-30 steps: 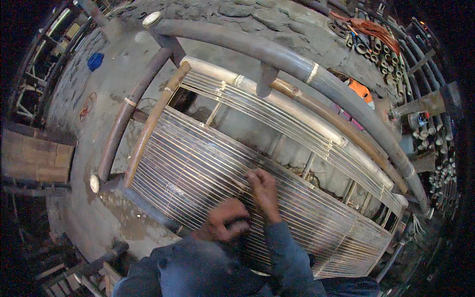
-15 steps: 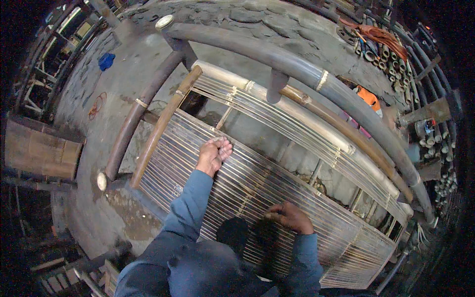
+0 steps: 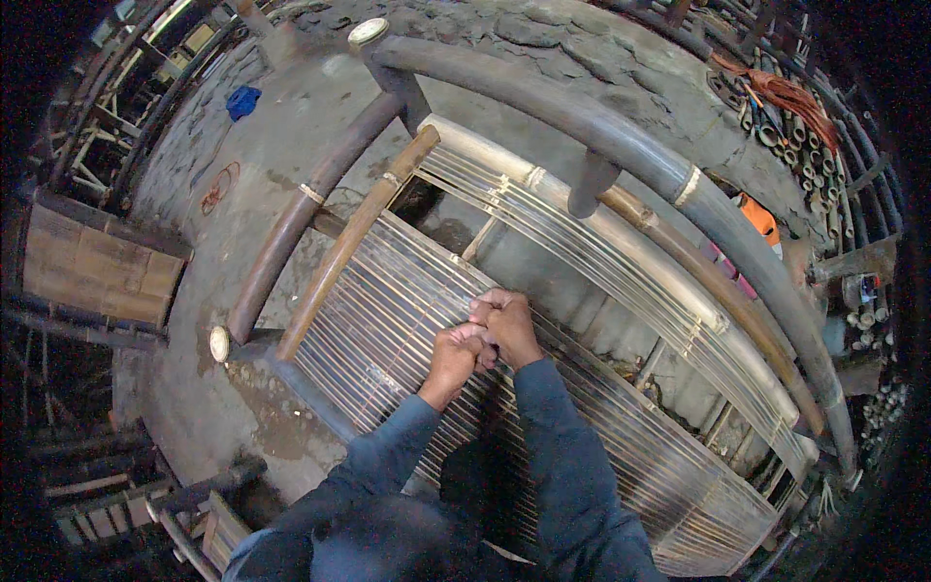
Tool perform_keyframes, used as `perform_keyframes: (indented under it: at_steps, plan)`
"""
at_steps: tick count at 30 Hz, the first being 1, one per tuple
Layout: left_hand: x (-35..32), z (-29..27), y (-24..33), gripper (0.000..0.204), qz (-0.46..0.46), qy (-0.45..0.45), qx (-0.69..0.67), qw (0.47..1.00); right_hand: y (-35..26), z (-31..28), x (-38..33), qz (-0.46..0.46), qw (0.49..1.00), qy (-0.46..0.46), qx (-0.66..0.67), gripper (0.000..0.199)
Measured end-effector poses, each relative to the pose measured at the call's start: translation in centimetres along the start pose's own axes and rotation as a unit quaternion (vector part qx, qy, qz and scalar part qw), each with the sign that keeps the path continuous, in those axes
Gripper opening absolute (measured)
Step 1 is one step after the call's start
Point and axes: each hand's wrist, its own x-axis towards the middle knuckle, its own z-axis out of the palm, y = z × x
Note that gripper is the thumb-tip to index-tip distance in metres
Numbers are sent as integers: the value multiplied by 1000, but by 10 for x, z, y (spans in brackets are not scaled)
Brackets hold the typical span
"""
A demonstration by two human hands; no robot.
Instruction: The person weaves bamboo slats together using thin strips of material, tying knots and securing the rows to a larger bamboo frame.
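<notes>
A bamboo bench with a slatted seat (image 3: 373, 330) of thin parallel strips fills the middle of the view. Above the seat's far part, my left hand (image 3: 458, 361) and my right hand (image 3: 512, 326) meet, fingers bent and pressed together. Whatever lies between their fingertips is too small or hidden to make out. Beyond them runs a band of thin bamboo strips (image 3: 601, 260) along a pale bamboo pole (image 3: 621, 218), bound with light lashings. The seat's strips beneath the hands are partly covered by my arms and their shadow.
Thick dark bamboo rails form the bench's back (image 3: 543, 102) and side arm (image 3: 276, 247). A brown bamboo panel (image 3: 97, 262) stands at the left. On the concrete floor lie a blue item (image 3: 242, 102) and thin reddish cord (image 3: 221, 186). Bamboo poles (image 3: 800, 160) are stacked at the far right.
My right hand has moved up and leftward from over the seat to meet my left. The left hand has come nearer and slightly right. The whole view has shifted a little.
</notes>
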Motion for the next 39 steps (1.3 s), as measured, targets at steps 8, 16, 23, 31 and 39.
perform_keyframes:
  at_steps: [8, 16, 23, 31, 39]
  plan:
    - [48, -25, 56, 13, -18, 89, 62, 994, -9, 2, -14, -242, 934, 53, -258, 8]
    - [87, -45, 54, 15, 129, 130, 302, 936, -25, 12, 5, -196, 931, 70, -299, 11]
    - [95, -32, 70, 14, 370, 220, 423, 797, -11, 35, 76, -129, 977, 114, -126, 12]
    - [114, -37, 64, 13, 395, 230, 318, 831, -16, 42, 98, -29, 998, 59, -25, 17]
    - [108, -45, 59, 10, 381, 200, 373, 822, -41, 42, 85, 88, 996, 8, 27, 15]
